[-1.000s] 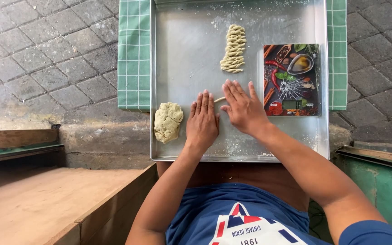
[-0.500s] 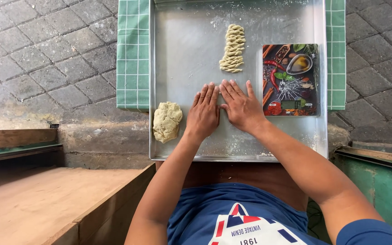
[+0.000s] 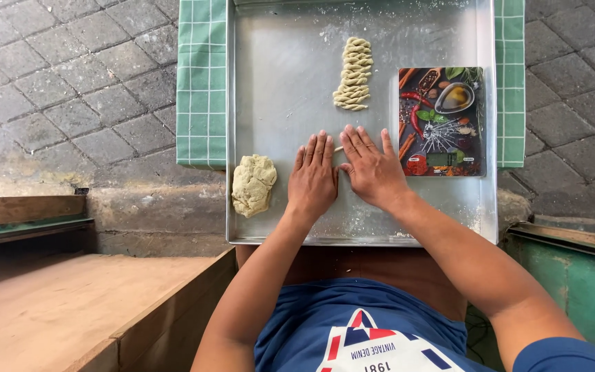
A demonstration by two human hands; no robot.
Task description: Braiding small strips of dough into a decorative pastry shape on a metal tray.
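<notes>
Two flat palms, one thin rope of dough: where it can go wrong

Two things on your left matter first. The green checked cloth (image 3: 202, 83) lies under the big rectangular metal tray (image 3: 277, 83), and if it creeps on the stone while you push, the tray goes with it. The pale, rough lump of raw dough (image 3: 253, 184) sits near the tray's left wall, just beside your left hand (image 3: 313, 179); a wide sideways stroke could brush it and drag crumbs into your work.

Both hands lie open and flat, fingers straight and close together, gripping nothing. They press down on a thin pale strand of dough (image 3: 339, 149), of which only a short bit shows in the gap between them; the rest is hidden beneath the palms. I judge the main risk here: uneven pressure from your right hand (image 3: 373, 169) would thin the strand in one spot and snap it, and a dry, floury tray would let it slide instead of roll.

Further up the tray, the stack of finished twisted dough pieces (image 3: 355, 74) lies well apart from your fingertips. To the right, the flat kitchen scale printed with spices and herbs (image 3: 441, 120) sits just beside your right hand, so a stroke drifting that way could knock it.
</notes>
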